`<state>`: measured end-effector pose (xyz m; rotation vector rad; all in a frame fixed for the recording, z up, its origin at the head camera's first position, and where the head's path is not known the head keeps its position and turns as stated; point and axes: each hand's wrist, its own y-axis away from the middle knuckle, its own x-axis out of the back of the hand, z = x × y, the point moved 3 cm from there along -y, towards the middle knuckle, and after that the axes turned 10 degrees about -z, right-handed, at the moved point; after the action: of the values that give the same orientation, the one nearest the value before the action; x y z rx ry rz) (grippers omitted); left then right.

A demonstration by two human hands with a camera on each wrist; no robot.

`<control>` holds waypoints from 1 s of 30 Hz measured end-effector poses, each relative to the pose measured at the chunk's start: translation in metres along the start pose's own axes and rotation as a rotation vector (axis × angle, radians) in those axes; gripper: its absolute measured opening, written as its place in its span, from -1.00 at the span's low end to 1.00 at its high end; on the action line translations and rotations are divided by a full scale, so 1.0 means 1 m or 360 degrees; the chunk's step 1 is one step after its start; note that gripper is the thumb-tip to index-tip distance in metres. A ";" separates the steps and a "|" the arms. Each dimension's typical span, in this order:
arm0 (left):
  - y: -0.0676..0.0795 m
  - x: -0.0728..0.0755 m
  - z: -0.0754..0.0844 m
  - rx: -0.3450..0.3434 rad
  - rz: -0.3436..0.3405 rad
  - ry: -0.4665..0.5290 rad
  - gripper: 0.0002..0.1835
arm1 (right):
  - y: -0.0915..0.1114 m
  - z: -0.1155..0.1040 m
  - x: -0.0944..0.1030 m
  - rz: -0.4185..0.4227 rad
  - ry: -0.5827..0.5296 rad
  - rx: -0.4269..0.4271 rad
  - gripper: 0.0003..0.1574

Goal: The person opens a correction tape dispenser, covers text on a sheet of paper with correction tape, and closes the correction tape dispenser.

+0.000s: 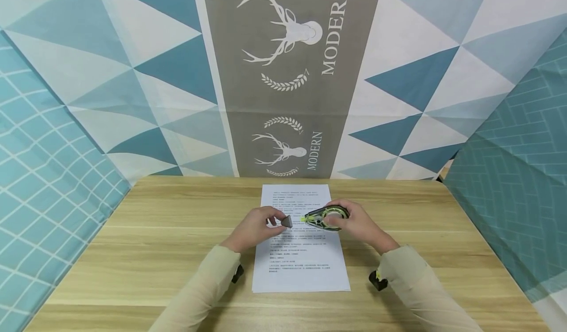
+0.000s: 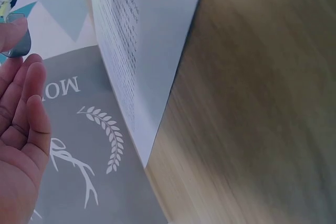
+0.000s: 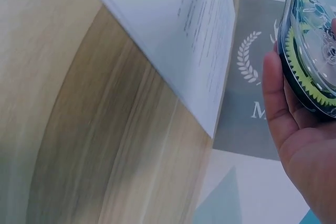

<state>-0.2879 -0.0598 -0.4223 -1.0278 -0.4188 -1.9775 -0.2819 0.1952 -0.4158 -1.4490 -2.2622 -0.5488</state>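
Note:
My left hand (image 1: pixel 254 227) pinches a small dark grey cap (image 1: pixel 287 221) between thumb and fingertips over the printed sheet. In the left wrist view the cap (image 2: pixel 21 45) looks smoky and see-through, and the other fingers curl loosely below it. A correction tape (image 1: pixel 318 218) with a clear case and a yellow-green gear wheel is gripped by my right hand (image 1: pixel 360 225). Its yellow-green tip points left at the cap, with a small gap between them. In the right wrist view the correction tape (image 3: pixel 302 72) lies along the fingers, partly cut off by the frame.
A stack of white printed paper (image 1: pixel 303 268) lies on the wooden table (image 1: pixel 146 253) under both hands. Behind the table stands a patterned backdrop (image 1: pixel 283 96) with deer heads and triangles. Dark wrist devices (image 1: pixel 378 281) hang below the sleeves.

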 end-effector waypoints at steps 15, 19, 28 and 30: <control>-0.003 -0.003 0.002 -0.0016 -0.0006 -0.0026 -0.82 | -0.005 -0.007 -0.009 -0.0034 -0.0052 0.0051 -0.59; -0.003 -0.002 0.005 -0.0055 -0.0004 -0.0023 -0.82 | -0.006 -0.009 -0.011 -0.0049 -0.0050 0.0062 -0.59; -0.003 -0.003 0.007 -0.0054 -0.0023 -0.0051 -0.82 | -0.006 -0.010 -0.012 -0.0044 -0.0026 0.0071 -0.59; -0.003 -0.003 0.007 -0.0050 -0.0025 -0.0045 -0.82 | -0.007 -0.010 -0.012 -0.0042 -0.0030 0.0071 -0.60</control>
<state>-0.2859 -0.0521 -0.4203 -1.0765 -0.4136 -1.9912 -0.2821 0.1783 -0.4146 -1.4105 -2.2961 -0.4912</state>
